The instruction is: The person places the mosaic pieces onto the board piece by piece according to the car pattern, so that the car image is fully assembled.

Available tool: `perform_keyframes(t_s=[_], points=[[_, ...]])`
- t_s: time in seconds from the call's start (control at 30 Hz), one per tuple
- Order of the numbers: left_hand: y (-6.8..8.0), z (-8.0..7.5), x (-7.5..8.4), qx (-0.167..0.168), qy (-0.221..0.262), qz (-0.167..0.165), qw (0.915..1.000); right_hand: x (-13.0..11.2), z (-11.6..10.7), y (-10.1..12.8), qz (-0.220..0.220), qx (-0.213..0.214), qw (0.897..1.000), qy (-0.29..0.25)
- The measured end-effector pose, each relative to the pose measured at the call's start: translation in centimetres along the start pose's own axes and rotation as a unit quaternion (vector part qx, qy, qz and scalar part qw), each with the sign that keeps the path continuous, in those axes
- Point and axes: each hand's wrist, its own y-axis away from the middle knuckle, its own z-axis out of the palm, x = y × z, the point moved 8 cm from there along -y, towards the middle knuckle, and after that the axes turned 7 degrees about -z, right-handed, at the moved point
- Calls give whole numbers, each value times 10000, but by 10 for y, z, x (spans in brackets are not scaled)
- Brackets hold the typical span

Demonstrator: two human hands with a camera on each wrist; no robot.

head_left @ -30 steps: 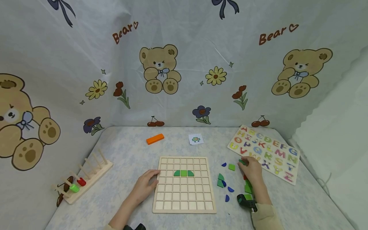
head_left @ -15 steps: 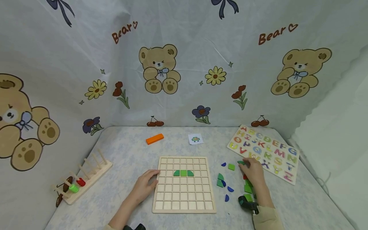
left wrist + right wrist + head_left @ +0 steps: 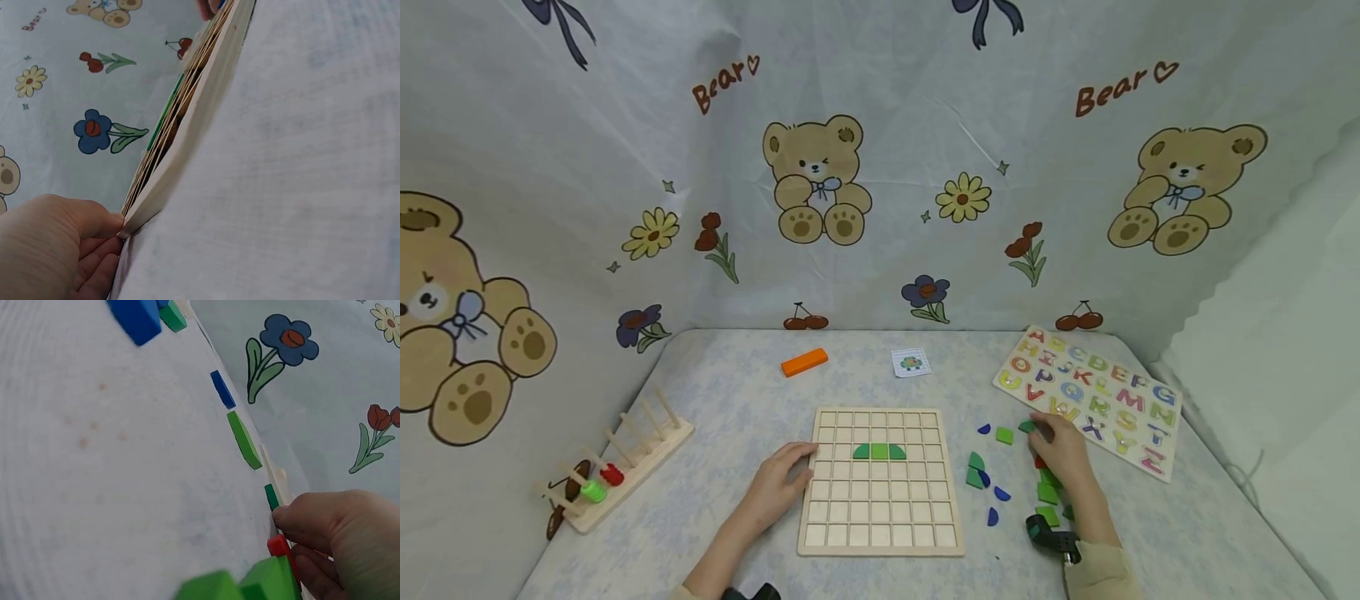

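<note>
A square wooden grid board (image 3: 880, 500) lies in front of me, with a light green square (image 3: 878, 452) between two dark green quarter-round pieces (image 3: 861, 452) in one row. My left hand (image 3: 778, 483) holds the board's left rim, thumb and fingers at its edge in the left wrist view. To the right, my right hand (image 3: 1060, 446) pinches a dark green piece (image 3: 272, 495) whose end sticks out past the fingertips. Just below that hand are a red piece (image 3: 278, 545) and several light green squares (image 3: 1047, 492), partly hidden by the hand and wrist.
Loose blue half-rounds (image 3: 1002, 493), green pieces (image 3: 975, 461) and a light green square (image 3: 1004, 435) lie right of the board. Behind my right hand sits an alphabet board (image 3: 1097, 392). A pattern card (image 3: 912, 363), an orange block (image 3: 805, 362) and a peg rack (image 3: 632, 475) stand farther out.
My right hand has shifted slightly, toward me and to the right, and the dark green piece at its fingertips now looks flatter. The left hand and the grid board have stayed put.
</note>
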Motion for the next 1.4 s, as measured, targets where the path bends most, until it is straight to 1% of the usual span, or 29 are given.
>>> perform_keyframes(t_s=[0.47,0.63,0.87,1.07,1.13,1.27,1.33,1.4], points=[[1,0,-2,19,-40,-32,10000,-1,0,1,-104,104,9999,-35],[1,0,-2,-43,-14,-55,10000,-1,0,2,-108,71,9999,-53],[-1,0,2,-80,-10,64,9999,1,0,4,23,15,9999,-152],[-2,0,2,-84,13,81,9999,-4,-10,2,204,112,9987,-446],[-2,-1,3,-59,16,115,9999,-9,-16,1,142,184,9987,-448],[0,-1,3,-23,13,176,9998,-22,-29,-2,-184,370,9986,-332],[0,-1,2,-16,8,170,9999,-29,-34,-3,-322,399,9983,-264],[0,-1,2,-25,7,150,9999,-35,-36,-5,-330,348,9985,-262]])
